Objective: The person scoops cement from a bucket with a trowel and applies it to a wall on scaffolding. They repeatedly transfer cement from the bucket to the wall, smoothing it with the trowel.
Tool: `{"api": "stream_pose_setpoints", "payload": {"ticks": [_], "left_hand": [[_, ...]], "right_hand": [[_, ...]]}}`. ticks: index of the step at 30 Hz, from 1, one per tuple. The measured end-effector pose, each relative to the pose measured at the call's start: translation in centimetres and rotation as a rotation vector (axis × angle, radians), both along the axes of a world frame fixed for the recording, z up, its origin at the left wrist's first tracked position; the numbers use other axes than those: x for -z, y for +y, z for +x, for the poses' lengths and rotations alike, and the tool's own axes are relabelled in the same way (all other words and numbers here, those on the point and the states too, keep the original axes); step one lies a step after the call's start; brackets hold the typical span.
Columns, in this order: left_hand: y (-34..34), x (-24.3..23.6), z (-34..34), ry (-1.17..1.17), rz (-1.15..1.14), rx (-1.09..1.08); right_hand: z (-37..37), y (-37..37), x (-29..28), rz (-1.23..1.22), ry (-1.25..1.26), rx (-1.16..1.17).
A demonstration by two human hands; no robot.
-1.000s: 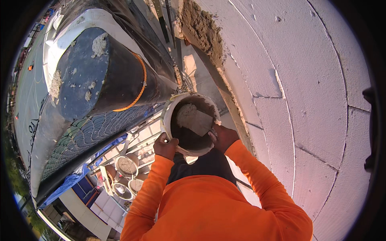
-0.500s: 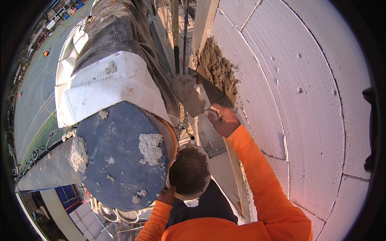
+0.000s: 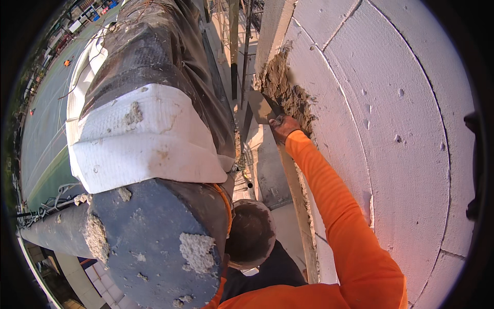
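My right hand (image 3: 284, 127) is closed round the handle of a trowel (image 3: 261, 109). Its mortar-smeared blade lies against the lower edge of a rough patch of wet brown mortar (image 3: 289, 90) on the block wall. Below and to the left, a round mud-stained bucket (image 3: 250, 232) stands tilted in front of my dark trousers, its inside brown and shadowed. Only a sliver of my left hand (image 3: 225, 260) shows at the bucket's near-left rim, gripping it; the blue-grey rounded end of a big pipe-like form (image 3: 154, 232) hides the rest.
Pale blocks with thin joints form the wall (image 3: 386, 144) on the right. White cloth (image 3: 149, 139) and dark sheeting (image 3: 139, 62) cover the long form on the left. Poles (image 3: 234, 51) and a wooden board (image 3: 298, 206) edge the narrow gap between. Green ground lies far below.
My right hand and trowel have moved up and farther away, along the mortar patch. The view has shifted, so the blue-grey end sits lower and now covers most of my left hand.
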State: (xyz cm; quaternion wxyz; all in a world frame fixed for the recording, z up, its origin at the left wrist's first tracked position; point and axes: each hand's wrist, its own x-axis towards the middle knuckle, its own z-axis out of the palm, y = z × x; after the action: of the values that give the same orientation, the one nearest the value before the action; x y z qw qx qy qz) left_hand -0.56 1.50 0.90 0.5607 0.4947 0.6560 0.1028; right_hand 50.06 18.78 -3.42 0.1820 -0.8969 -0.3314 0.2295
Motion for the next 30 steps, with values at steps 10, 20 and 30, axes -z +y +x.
{"api": "stream_pose_setpoints", "payload": {"ticks": [10, 20, 30], "left_hand": [[-2.7, 1.6, 0.4, 0.141, 0.185, 0.029], [-0.7, -1.9, 0.8, 0.116, 0.043, 0.065], [-0.1, -1.1, -0.6, -0.106, -0.055, -0.088]], "right_hand": [[4.6, 9.6, 0.9, -0.340, -0.040, -0.102], [2.3, 7.1, -11.9, -0.427, -0.144, -0.163], [-0.6, 1.3, -19.6, 0.106, -0.440, -0.054]]}}
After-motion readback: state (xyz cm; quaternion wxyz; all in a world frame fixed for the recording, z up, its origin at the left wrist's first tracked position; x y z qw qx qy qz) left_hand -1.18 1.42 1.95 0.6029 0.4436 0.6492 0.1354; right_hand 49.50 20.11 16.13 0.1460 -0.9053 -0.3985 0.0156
